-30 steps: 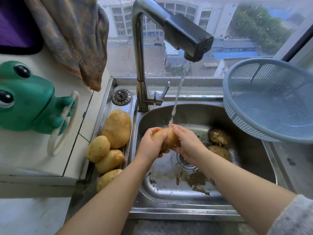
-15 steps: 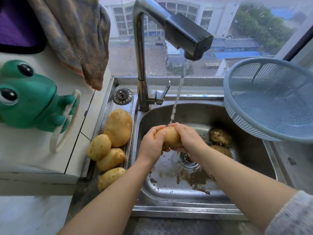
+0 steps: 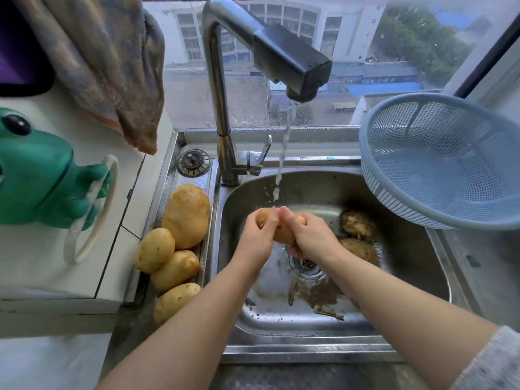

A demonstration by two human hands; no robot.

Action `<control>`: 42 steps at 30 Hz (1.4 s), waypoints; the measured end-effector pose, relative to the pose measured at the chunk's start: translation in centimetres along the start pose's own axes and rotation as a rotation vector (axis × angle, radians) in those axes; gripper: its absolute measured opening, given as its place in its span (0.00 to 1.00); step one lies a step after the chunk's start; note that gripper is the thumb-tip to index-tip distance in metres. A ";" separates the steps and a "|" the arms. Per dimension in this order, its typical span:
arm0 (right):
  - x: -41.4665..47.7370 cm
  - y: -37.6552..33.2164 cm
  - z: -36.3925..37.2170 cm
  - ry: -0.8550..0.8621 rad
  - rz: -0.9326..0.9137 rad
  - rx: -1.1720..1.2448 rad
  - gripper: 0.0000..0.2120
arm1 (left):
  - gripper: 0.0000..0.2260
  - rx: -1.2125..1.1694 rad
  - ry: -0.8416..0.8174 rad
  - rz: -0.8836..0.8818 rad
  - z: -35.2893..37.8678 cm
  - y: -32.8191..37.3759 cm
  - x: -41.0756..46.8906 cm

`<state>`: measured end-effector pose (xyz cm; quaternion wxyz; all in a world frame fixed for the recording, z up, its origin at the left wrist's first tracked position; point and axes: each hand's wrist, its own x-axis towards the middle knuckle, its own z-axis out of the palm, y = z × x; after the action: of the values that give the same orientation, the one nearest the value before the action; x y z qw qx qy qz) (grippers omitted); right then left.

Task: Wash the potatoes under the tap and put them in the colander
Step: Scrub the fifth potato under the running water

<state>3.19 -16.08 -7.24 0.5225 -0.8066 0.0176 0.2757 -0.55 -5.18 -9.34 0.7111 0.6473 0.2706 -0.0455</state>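
In the middle of the frame the left hand (image 3: 257, 237) and the right hand (image 3: 312, 235) are wrapping around one yellow-brown oval potato (image 3: 282, 233). Each grip is curling over one end of it, with the fingertips meeting on top, directly beneath the thin stream of water (image 3: 284, 147) falling from the chrome tap with the dark spout head (image 3: 292, 63). The potato is lying with its long axis roughly across the frame, above the drain of the stainless steel sink (image 3: 309, 354). The pale blue plastic mesh colander (image 3: 444, 164) is sitting tilted at the upper right, over the sink's right edge and well apart from the hands. The right hand is the nearer one, so the carry is likely going up and to the right. No potato is showing inside the colander. Two muddy brown potatoes (image 3: 357, 223) are lying in the basin just right of the hands. Four cleaner-looking yellow potatoes (image 3: 185, 215) are resting on the steel ledge left of the basin.
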 end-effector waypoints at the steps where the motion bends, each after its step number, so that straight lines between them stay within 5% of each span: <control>1: -0.3 -0.2 -0.2 -0.079 0.062 0.031 0.22 | 0.11 -0.031 -0.005 0.009 -0.2 -0.2 0.0; 6: -1.2 -0.4 -0.4 -0.258 -0.049 -0.249 0.20 | 0.06 -0.252 0.122 -0.063 -0.2 0.6 0.6; 9: -1.5 -1.1 0.2 -0.142 -0.199 -0.617 0.22 | 0.08 -0.394 0.224 -0.270 0.4 1.4 1.1; 13: -1.8 -1.3 0.2 -0.039 -0.255 -0.710 0.23 | 0.10 -0.471 0.169 -0.439 0.9 2.3 1.5; 19: -1.1 -0.9 -1.0 -0.072 -0.221 -0.383 0.21 | 0.18 -0.521 0.039 -0.331 0.7 1.4 2.0; 24: -0.9 -0.4 -0.7 -0.256 0.085 0.200 0.29 | 0.24 -0.476 -0.193 -0.168 -0.5 -0.4 1.1; 28: -1.6 -0.8 -1.6 -0.405 -0.058 -0.044 0.25 | 0.22 -0.442 -0.207 -0.165 -1.2 0.0 1.0; 34: -1.3 -1.7 -1.0 -0.201 -0.193 -0.578 0.28 | 0.13 -0.302 0.076 -0.317 0.4 2.2 1.4; 39: -2.1 -1.9 -0.3 -0.137 -0.290 -0.637 0.34 | 0.13 -0.427 0.175 -0.477 0.4 3.4 0.8; 42: -2.2 -1.7 -0.5 -0.160 -0.276 -0.576 0.34 | 0.13 -0.465 0.085 -0.371 0.1 3.0 0.5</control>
<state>2.06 -16.29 -4.69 0.3051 -0.8918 -0.2116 0.2586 1.10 -4.64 -6.90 0.8079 0.4081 0.4168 -0.0844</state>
